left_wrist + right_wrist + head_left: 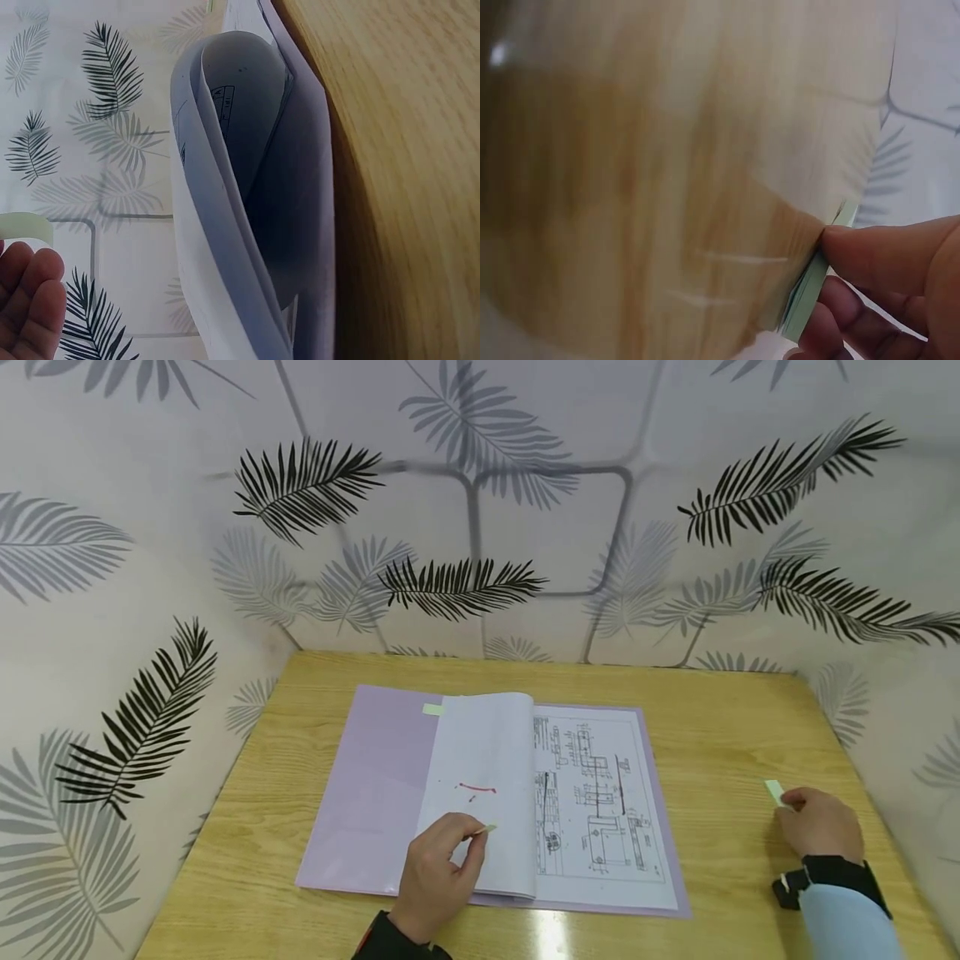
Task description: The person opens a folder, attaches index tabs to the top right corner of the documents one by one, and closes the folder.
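Note:
Between thumb and forefinger, my left hand [438, 868] pinches a small pale green sticky note [487, 828] above the folder's turned-over pages [480, 743]. The left wrist view shows that note [26, 225] curling above the fingertips. Off to the right, my right hand [821, 825] pinches a thin pad of green sticky notes [806, 296] close over the table. A purple folder [367, 777] lies spread in the middle. Its right side shows a printed technical drawing [600, 802]. Another green sticky note [432, 709] sticks out at the top edge of the turned pages.
The wooden table [735, 727] meets a leaf-patterned covering [525, 527] at its back and sides. Red and dark marks show on the white page. In the left wrist view the pages [217, 195] bulge up in a loop beside the tabletop.

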Available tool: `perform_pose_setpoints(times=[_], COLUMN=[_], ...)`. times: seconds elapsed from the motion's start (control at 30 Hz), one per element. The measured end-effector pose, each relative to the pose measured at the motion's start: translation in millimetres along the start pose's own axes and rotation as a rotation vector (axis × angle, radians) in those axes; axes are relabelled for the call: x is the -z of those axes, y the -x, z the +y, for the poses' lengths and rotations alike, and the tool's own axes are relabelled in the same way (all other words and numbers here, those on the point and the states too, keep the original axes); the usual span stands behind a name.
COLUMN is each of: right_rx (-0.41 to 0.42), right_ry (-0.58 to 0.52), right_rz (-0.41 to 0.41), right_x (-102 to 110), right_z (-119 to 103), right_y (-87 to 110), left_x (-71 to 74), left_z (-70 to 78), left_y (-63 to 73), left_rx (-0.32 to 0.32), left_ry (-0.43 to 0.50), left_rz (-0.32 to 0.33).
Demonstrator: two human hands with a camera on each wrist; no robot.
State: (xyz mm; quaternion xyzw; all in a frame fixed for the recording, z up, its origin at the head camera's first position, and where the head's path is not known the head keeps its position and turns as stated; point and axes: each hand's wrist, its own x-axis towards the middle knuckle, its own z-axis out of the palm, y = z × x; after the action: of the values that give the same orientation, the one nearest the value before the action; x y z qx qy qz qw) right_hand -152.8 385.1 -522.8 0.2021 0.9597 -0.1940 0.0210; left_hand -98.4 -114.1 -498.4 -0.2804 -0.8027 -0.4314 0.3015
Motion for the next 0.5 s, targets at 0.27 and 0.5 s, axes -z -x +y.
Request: perform_pose_setpoints(times=[0.27, 0.5], right_rx=[-0.115, -0.246], right_ry=[0.006, -0.005], right_rz=[0.012, 0.076], right_x=[16.2, 11.0], right_z=[37.8, 47.0], right_y=[-21.8, -29.5], left_x=[-1.9, -3.6], left_z=[1.7, 5.1], left_y=[3.0, 6.0], left_rx=[0.013, 0.016], left_ry=[0.003, 0.001], left_rz=[-0.025, -0.061])
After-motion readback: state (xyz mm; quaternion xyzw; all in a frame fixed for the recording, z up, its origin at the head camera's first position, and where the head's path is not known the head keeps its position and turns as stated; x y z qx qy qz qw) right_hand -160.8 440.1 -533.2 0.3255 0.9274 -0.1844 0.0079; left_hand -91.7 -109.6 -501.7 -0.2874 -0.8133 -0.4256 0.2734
